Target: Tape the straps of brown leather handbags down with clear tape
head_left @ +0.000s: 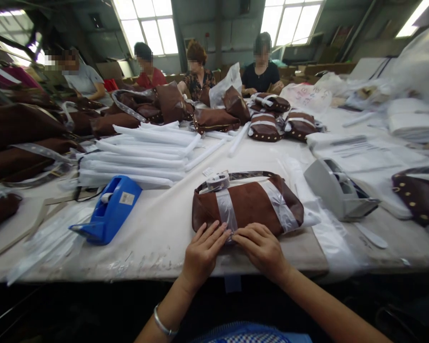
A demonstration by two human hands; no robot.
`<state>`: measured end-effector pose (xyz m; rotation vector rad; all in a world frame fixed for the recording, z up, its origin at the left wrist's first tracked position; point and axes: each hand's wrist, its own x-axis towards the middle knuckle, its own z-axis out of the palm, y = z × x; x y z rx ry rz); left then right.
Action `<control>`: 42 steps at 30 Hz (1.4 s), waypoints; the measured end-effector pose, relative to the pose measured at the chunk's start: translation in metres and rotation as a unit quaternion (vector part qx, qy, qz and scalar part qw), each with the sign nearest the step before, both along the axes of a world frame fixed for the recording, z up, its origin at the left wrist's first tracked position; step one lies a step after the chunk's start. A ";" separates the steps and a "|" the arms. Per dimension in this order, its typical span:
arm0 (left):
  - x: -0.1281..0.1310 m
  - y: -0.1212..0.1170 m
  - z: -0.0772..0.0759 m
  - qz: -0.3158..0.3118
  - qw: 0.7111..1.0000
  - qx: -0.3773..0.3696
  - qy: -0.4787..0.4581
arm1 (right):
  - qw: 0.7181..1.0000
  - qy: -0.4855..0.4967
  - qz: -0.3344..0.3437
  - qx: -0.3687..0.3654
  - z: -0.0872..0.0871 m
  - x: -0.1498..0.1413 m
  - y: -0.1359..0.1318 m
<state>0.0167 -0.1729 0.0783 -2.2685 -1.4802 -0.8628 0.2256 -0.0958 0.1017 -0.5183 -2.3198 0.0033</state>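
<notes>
In front of me on the table lies a brown handbag [248, 207] with studs along its strap. Two clear plastic strips, a left one [227, 209] and a right one [279, 206], wrap around its body. My left hand [206, 250] lies with fingers stretched over the bag's lower front edge, by the left strip's end. My right hand [262, 250] has its fingers bent together at that same strip end, the fingertips meeting those of the left. What sits right under the fingertips is mostly hidden. A white-wrapped piece [217, 182] rests on the bag's top left.
A blue tape dispenser [110, 209] stands left, a grey one [338, 190] right. White paper rolls [139, 157] are stacked behind. More brown bags [214, 119] pile up farther back. Several co-workers sit across the table. Clear plastic strips [53, 238] lie at the front left.
</notes>
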 end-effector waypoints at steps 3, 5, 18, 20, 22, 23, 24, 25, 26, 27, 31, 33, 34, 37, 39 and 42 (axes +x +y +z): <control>0.000 0.001 -0.002 0.000 1.000 0.002 -0.009 | 0.999 0.030 0.015 -0.002 -0.005 -0.002 0.000; -0.001 0.001 -0.004 0.001 1.000 -0.003 -0.020 | 1.000 0.023 -0.002 -0.009 -0.007 -0.004 -0.002; 0.017 -0.004 0.013 0.044 0.990 -0.056 -0.118 | 0.999 -0.028 -0.022 0.001 -0.018 -0.011 -0.002; 0.019 -0.003 0.009 0.047 0.992 -0.025 -0.118 | 0.999 -0.030 -0.013 -0.009 -0.015 -0.003 -0.007; 0.020 -0.002 0.006 0.047 0.991 -0.018 -0.120 | 0.999 -0.032 0.025 -0.022 -0.014 0.009 -0.017; 0.020 -0.002 0.005 0.049 0.991 -0.018 -0.122 | 0.998 -0.040 0.051 -0.027 -0.015 0.017 -0.024; 0.020 -0.003 0.005 0.052 0.991 -0.017 -0.123 | 0.995 -0.056 0.074 -0.031 -0.017 0.024 -0.031; 0.020 -0.003 0.005 0.054 0.991 -0.017 -0.124 | 0.992 -0.080 0.092 -0.035 -0.020 0.030 -0.037; 0.020 -0.003 0.006 0.058 0.991 -0.017 -0.123 | 0.988 -0.109 0.104 -0.037 -0.024 0.035 -0.044; 0.020 -0.003 0.006 0.061 0.991 -0.017 -0.121 | 0.984 -0.137 0.108 -0.036 -0.029 0.038 -0.048; 0.020 -0.003 0.007 0.064 0.992 -0.024 -0.107 | 0.984 -0.145 0.099 -0.019 -0.045 0.034 -0.053; 0.020 -0.003 0.007 0.061 0.992 -0.027 -0.105 | 0.988 -0.104 0.109 -0.019 -0.048 0.026 -0.049; 0.019 -0.003 0.008 0.060 0.992 -0.028 -0.105 | 0.989 -0.083 0.119 -0.021 -0.047 0.023 -0.048; 0.018 -0.003 0.008 0.059 0.992 -0.031 -0.107 | 0.989 -0.028 0.141 -0.041 -0.043 0.018 -0.046; 0.018 -0.003 0.008 0.057 0.992 -0.029 -0.105 | 0.988 -0.006 0.144 -0.060 -0.041 0.018 -0.047; 0.017 -0.003 0.006 0.054 0.993 -0.025 -0.099 | 0.986 0.002 0.143 -0.083 -0.037 0.022 -0.051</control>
